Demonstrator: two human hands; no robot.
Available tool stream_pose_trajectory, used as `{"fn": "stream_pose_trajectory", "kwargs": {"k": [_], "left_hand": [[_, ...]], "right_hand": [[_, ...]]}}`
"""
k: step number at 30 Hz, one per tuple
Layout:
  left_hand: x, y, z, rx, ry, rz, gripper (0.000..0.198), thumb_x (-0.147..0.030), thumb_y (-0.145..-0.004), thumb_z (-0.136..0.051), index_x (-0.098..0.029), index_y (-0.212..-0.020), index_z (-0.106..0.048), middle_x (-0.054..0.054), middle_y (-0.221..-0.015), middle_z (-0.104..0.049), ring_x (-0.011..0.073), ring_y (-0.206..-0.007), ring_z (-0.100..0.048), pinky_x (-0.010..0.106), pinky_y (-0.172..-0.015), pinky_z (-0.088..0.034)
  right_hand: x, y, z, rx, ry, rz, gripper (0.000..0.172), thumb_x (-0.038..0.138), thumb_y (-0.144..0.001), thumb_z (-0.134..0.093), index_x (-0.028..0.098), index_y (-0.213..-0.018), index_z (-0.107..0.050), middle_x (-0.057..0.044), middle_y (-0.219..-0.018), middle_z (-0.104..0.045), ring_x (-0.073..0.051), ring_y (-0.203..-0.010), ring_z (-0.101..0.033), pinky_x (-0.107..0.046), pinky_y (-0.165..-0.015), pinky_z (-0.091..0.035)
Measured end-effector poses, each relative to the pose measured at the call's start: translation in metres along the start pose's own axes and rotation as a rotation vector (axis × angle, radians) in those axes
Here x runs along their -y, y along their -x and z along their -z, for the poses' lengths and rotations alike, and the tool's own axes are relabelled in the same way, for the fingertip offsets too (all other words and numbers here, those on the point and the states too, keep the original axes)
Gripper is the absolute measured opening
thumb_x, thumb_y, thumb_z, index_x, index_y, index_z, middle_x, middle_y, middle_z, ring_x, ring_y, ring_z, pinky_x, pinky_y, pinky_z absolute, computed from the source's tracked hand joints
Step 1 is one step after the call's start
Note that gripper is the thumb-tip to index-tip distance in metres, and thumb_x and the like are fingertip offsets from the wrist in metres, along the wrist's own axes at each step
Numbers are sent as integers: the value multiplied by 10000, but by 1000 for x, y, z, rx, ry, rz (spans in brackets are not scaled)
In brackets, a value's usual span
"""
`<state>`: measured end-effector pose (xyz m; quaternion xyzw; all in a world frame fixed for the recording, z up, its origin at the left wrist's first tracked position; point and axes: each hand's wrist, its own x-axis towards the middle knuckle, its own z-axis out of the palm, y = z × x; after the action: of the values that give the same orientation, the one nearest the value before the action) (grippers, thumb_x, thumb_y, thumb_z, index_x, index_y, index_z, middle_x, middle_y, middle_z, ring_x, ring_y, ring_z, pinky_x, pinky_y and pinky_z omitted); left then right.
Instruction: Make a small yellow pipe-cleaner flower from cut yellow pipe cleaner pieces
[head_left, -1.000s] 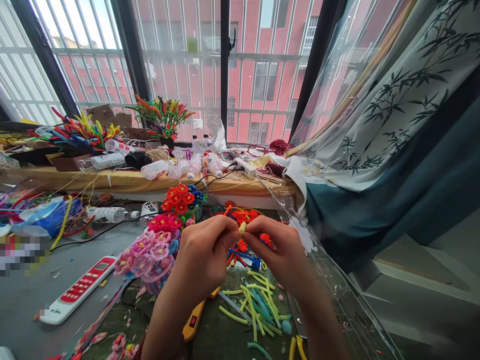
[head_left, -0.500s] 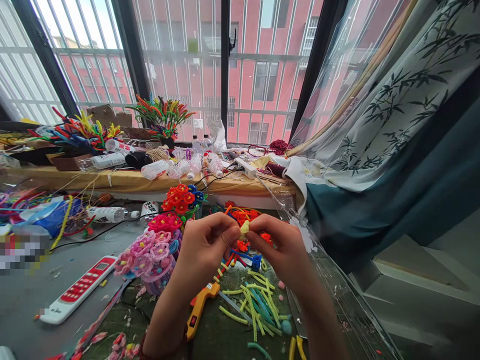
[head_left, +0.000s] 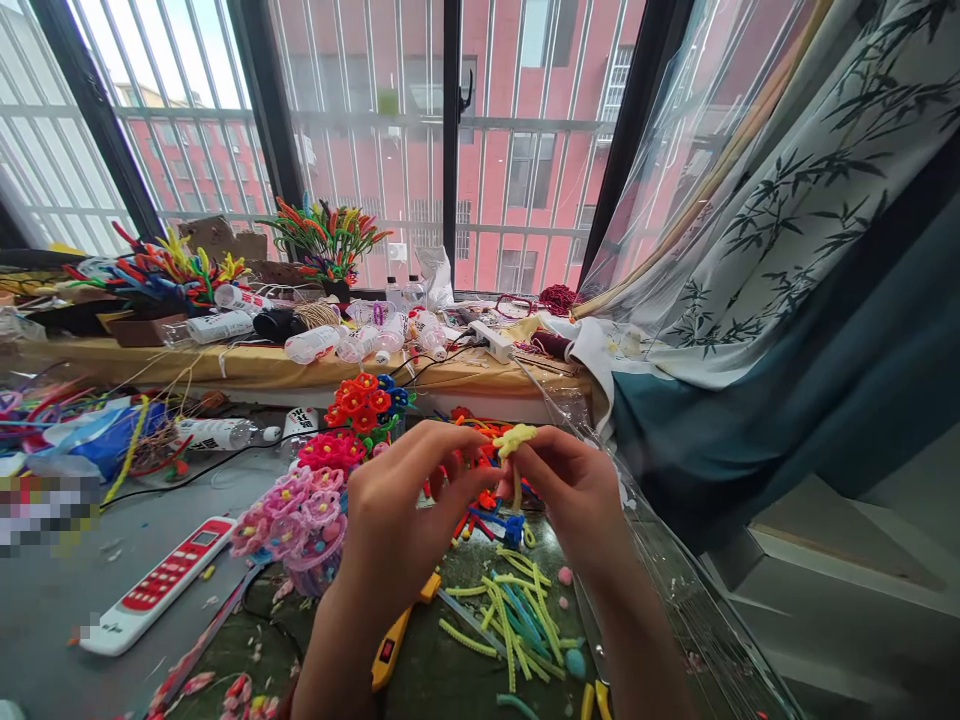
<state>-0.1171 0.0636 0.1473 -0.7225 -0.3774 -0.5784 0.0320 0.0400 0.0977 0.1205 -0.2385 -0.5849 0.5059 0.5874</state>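
My left hand [head_left: 401,505] and my right hand [head_left: 574,490] are raised together over the work table. Both pinch a small yellow pipe-cleaner flower [head_left: 514,440] between their fingertips, and its thin stem hangs down between the hands. Cut yellow, green and blue pipe-cleaner pieces [head_left: 510,610] lie on the dark mat right under the hands. A bunch of pink pipe-cleaner flowers [head_left: 296,510] stands just left of my left wrist, with red ones [head_left: 364,400] behind it.
A yellow glue gun [head_left: 394,640] lies below my left forearm. A red-and-white remote [head_left: 157,585] is at the left. The window sill [head_left: 247,365] holds plastic bottles, a power strip [head_left: 491,340] and colourful pipe-cleaner bundles. A clear plastic sheet [head_left: 675,590] and curtains hang at right.
Both hands have lifted a little, and the yellow piece now stands out above the fingertips as an opened flower shape with a stem. My left fingers have loosened and spread somewhat.
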Motion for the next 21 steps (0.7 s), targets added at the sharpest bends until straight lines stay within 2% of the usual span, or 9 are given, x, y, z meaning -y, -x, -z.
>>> {"fn": "stream_pose_trajectory", "kwargs": {"k": [2,5,11,14,18,21], "left_hand": [[-2,0,-3,-24,-100,-128,65,-134,-845,-711,-183,-866,-674,-5,-765,-709,90,-597,-622,191,-558,-488],[-4,0,-8,-44,-155,-235,80,-80,-863,-670,-159,-862,-662,21,-781,-720,111,-674,-671,196,-624,-519],[-4,2,-10,-24,-205,-234,50,-91,-896,-639,-140,-905,-644,19,-768,-697,106,-665,-653,195,-651,-511],[-3,4,-10,-15,-232,-224,57,-77,-896,-643,-130,-917,-641,21,-796,-695,97,-702,-653,177,-683,-494],[-2,5,-12,3,-321,-235,31,-98,-916,-623,-120,-902,-640,26,-778,-679,108,-679,-636,196,-654,-466],[-1,6,-11,34,-360,-267,45,-97,-925,-602,-117,-897,-631,29,-761,-660,118,-661,-611,212,-644,-451]], "right_hand": [[0,0,0,26,-43,-18,188,382,-857,-708,206,-803,-672,11,-620,-671,-144,-545,-633,-269,-534,-526],[0,0,1,52,-82,-53,168,366,-859,-712,208,-812,-681,24,-617,-661,-124,-535,-613,-240,-510,-504],[1,0,0,38,-61,-81,129,328,-816,-754,211,-817,-698,35,-647,-640,-104,-554,-582,-219,-530,-492],[4,1,-2,0,123,-19,124,322,-846,-711,207,-808,-688,24,-675,-652,-111,-571,-578,-229,-546,-480],[9,4,-5,-93,490,175,59,228,-859,-651,192,-816,-666,4,-715,-673,-131,-609,-598,-254,-599,-474],[12,5,-6,-95,638,278,66,163,-848,-613,186,-794,-643,10,-701,-651,-127,-605,-574,-252,-616,-456]]}}
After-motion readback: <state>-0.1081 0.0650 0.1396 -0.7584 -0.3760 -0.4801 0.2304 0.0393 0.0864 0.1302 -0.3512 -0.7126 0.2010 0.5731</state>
